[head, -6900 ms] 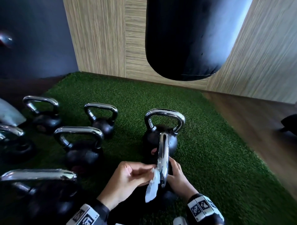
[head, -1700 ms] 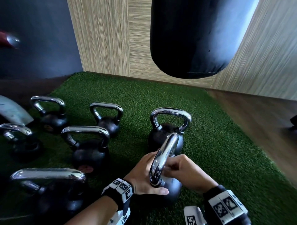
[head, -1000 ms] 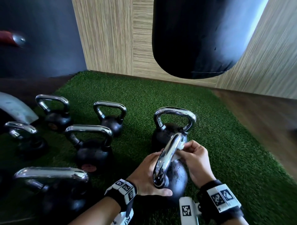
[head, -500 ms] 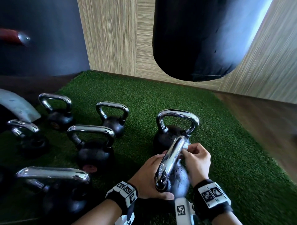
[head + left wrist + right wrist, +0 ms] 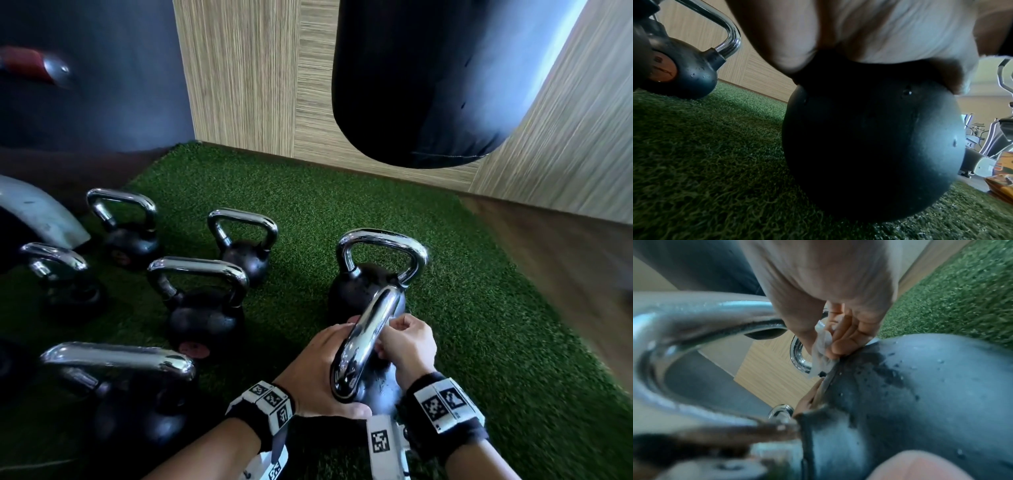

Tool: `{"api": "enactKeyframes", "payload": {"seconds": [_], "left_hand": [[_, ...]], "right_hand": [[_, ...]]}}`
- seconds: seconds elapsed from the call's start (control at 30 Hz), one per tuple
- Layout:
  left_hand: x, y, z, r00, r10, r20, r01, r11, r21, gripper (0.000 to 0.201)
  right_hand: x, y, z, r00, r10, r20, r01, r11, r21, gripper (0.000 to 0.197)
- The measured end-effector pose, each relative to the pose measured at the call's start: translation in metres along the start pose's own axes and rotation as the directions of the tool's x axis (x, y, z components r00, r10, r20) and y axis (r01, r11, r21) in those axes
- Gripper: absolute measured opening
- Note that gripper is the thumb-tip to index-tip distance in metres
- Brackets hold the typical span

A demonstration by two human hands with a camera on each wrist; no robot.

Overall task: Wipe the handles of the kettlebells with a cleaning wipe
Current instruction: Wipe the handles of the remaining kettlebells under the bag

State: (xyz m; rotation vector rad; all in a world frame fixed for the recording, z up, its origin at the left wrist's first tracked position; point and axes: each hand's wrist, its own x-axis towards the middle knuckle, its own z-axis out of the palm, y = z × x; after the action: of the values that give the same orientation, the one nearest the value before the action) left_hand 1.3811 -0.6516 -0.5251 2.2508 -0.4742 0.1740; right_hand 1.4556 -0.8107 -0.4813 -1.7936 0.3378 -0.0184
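Observation:
The nearest black kettlebell (image 5: 376, 387) stands on the green turf (image 5: 496, 342), its chrome handle (image 5: 366, 342) running away from me. My left hand (image 5: 322, 373) grips the ball from the left, thumb across its near side. In the left wrist view the left hand's palm (image 5: 859, 32) lies on top of the ball (image 5: 869, 146). My right hand (image 5: 404, 346) is curled at the right side of the handle's far end. The right wrist view shows its thumb and fingers pinching a crumpled white wipe (image 5: 821, 352) where the handle (image 5: 694, 318) meets the wet, droplet-speckled ball (image 5: 920, 394).
Another kettlebell (image 5: 380, 270) stands right behind this one. Several more (image 5: 202, 298) (image 5: 243, 243) (image 5: 130, 383) are grouped to the left. A black punching bag (image 5: 445, 78) hangs overhead at the back. Wooden floor (image 5: 565, 260) borders the turf on the right, and wood-panelled walls close the far side.
The wipe went from my left hand to my right; the left now grips the ball. Over the last second the right hand with the wipe stayed at the handle's far end, sliding slightly nearer.

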Motion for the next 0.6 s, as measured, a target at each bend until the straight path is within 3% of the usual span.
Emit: {"api": "enactKeyframes", "payload": {"seconds": [0.07,0.13,0.2,0.27,0.37,0.4,0.47,0.53,0.6], "left_hand": [[0.0,-0.002,0.002,1.0,-0.021,0.003,0.021,1.0,0.009,0.112],[-0.002,-0.004,0.002,0.999,-0.045,-0.008,0.045,0.999,-0.013,0.113],[-0.003,-0.001,-0.001,0.996,-0.083,0.015,0.084,0.996,-0.036,0.114],[-0.002,0.002,-0.003,0.987,-0.137,0.078,0.14,0.99,-0.034,0.117],[0.006,-0.005,-0.013,0.961,-0.142,0.24,0.11,0.984,0.14,0.126],[0.011,-0.007,-0.021,0.932,-0.158,0.327,0.098,0.977,0.192,0.126],[0.021,-0.005,-0.043,0.862,-0.277,0.425,0.209,0.957,0.2,0.108],[0.03,0.018,-0.069,0.886,-0.328,0.329,0.32,0.944,0.08,0.074],[0.035,0.045,-0.089,0.935,-0.324,0.142,0.335,0.94,-0.062,0.045]], "right_hand": [[0.002,0.005,-0.009,0.994,0.052,0.093,-0.055,0.998,0.032,0.029],[0.005,0.007,-0.026,0.991,0.022,0.132,-0.027,0.999,0.038,0.027],[0.008,0.001,-0.044,0.991,-0.121,0.059,0.122,0.992,-0.017,0.018],[0.012,-0.015,-0.055,0.946,-0.325,-0.009,0.318,0.93,-0.183,0.017],[0.028,-0.045,-0.05,0.859,-0.498,0.12,0.512,0.829,-0.224,0.032],[0.032,-0.052,-0.047,0.816,-0.539,0.21,0.577,0.784,-0.23,0.034],[0.037,-0.063,-0.044,0.698,-0.586,0.411,0.708,0.65,-0.276,0.03],[0.035,-0.069,-0.045,0.582,-0.6,0.549,0.808,0.505,-0.304,0.022],[0.034,-0.072,-0.046,0.476,-0.633,0.61,0.877,0.391,-0.279,0.02]]}}
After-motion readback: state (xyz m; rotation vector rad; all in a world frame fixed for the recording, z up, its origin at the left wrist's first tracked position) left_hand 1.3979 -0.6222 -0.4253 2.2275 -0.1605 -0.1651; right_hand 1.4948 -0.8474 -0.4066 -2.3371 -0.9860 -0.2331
